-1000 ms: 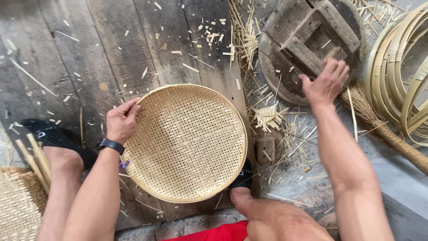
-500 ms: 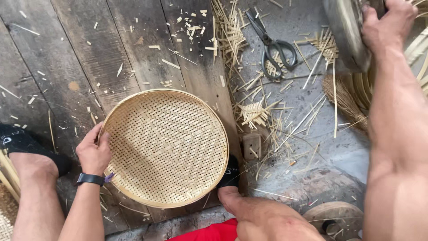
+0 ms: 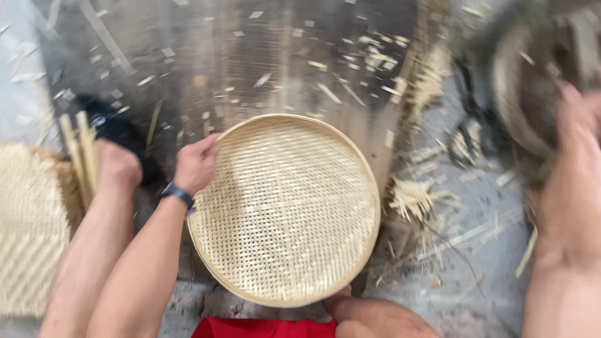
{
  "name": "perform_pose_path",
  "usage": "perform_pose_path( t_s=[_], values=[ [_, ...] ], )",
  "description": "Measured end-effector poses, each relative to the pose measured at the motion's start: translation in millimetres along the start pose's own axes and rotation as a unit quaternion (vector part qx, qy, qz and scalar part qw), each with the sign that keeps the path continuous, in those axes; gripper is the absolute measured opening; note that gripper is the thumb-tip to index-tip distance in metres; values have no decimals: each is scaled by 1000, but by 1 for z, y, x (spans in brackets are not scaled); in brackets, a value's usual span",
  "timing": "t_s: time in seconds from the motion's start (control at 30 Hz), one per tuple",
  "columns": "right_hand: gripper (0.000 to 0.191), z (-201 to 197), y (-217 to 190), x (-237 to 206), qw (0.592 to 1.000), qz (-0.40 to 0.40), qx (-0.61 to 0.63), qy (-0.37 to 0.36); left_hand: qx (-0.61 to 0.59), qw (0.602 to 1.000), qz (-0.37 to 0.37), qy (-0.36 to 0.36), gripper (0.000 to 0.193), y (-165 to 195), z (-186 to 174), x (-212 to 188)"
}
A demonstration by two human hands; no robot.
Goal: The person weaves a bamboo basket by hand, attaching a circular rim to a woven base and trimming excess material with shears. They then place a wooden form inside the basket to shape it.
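Head view: a round woven bamboo tray lies flat on dark wooden boards, low in the middle of the picture, with a knee at either side of it. The left hand rests on the tray's upper-left rim, fingers curled over the edge, a dark watch at the wrist; it clasps the rim rather than merely touching it, as far as the blur allows. The right hand is well apart from the tray, far out to the right and higher in the picture, pressed against a round, grey, blurred thing; I cannot tell whether its fingers close on it.

So the tray lies directly in front of the body, just right of the left hand and well to the left of the right hand. The left hand is plainly the nearer. Being round, the tray has no long axis; its weave runs in a crossing grid.

Bamboo slivers and chips lie scattered on the floor between the tray and the right hand. At the far left lies a woven mat with a few bamboo strips standing beside it. A red cloth shows at the bottom edge.
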State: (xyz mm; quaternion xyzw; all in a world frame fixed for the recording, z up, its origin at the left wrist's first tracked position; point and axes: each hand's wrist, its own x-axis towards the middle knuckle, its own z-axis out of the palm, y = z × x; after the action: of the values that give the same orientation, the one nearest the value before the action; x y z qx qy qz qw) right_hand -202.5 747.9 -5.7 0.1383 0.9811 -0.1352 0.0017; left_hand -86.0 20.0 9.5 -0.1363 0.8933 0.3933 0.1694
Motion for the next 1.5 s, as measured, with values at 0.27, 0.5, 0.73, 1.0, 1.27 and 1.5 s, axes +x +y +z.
perform_pose_path(
  t_s=[0.27,0.5,0.73,1.0,1.27,1.5],
  values=[
    [43,47,-13,-75,987,-153,-20,-44,26,995,-55,-74,31,24,-7,26],
    [58,68,-40,-138,998,-45,-7,-32,3,997,-30,-68,30,29,3,25],
    [28,30,-62,-122,912,139,22,-384,-7,996,32,-82,32,48,26,27],
    [51,6,-146,-189,942,-94,-73,-314,105,974,111,-165,33,92,54,50],
    [39,27,-190,-170,916,-310,-191,-167,132,970,101,-180,33,101,53,49],
    [26,38,-168,-162,922,-331,-128,-155,123,969,94,-192,34,100,54,55]
  ],
)
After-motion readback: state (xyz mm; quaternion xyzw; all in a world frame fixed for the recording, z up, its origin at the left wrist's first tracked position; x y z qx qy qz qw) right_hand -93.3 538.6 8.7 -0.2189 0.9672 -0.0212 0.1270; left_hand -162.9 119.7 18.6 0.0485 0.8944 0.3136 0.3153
